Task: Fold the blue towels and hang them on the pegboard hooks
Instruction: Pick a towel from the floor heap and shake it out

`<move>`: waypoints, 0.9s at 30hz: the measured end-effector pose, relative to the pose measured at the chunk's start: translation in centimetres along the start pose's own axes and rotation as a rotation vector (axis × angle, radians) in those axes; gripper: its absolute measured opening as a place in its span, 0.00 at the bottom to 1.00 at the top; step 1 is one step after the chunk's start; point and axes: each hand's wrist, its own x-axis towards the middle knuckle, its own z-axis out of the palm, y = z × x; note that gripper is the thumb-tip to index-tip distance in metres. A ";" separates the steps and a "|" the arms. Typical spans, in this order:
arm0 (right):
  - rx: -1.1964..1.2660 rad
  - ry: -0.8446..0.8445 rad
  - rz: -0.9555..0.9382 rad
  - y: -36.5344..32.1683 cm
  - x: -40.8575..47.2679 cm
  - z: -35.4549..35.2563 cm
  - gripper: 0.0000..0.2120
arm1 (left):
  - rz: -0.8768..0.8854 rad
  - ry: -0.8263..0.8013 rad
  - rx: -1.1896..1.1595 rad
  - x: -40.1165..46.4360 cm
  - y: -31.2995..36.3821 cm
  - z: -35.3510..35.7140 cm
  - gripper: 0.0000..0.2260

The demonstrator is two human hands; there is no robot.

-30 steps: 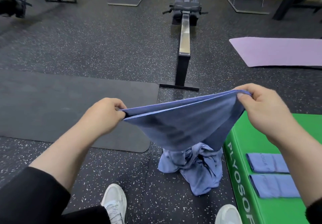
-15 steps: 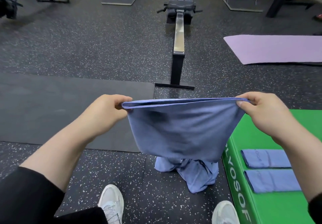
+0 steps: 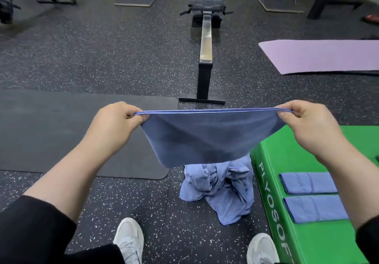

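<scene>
A blue towel (image 3: 207, 136), doubled over, hangs stretched level in front of me. My left hand (image 3: 117, 124) pinches its left top corner and my right hand (image 3: 307, 124) pinches its right top corner. Under it on the floor lies a crumpled heap of blue towels (image 3: 221, 189). Two folded blue towels lie side by side on the green box at my right, the far folded towel (image 3: 305, 182) and the near folded towel (image 3: 313, 208). No pegboard is in view.
The green foam box (image 3: 307, 243) stands at the right by my right shoe (image 3: 260, 249); my left shoe (image 3: 129, 239) is on the speckled floor. A black mat (image 3: 51, 128) lies left, a rowing machine (image 3: 206, 44) straight ahead, a purple mat (image 3: 320, 56) far right.
The held towel's top edge has levelled out and been pulled taut; my right hand came down and my left hand shifted so both corners sit at the same height.
</scene>
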 end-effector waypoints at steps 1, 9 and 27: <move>0.011 -0.005 0.007 0.1 0.1 0.0 0.08 | 0.003 -0.007 -0.008 0.1 0.1 -0.1 0.08; -0.133 -0.057 0.119 0.9 0.6 0.1 0.07 | 0.040 0.016 -0.478 -1.0 2.5 0.7 0.07; 0.404 -0.613 -0.265 -9.1 -2.5 8.7 0.10 | 0.271 -0.122 -0.404 -1.5 7.1 3.0 0.10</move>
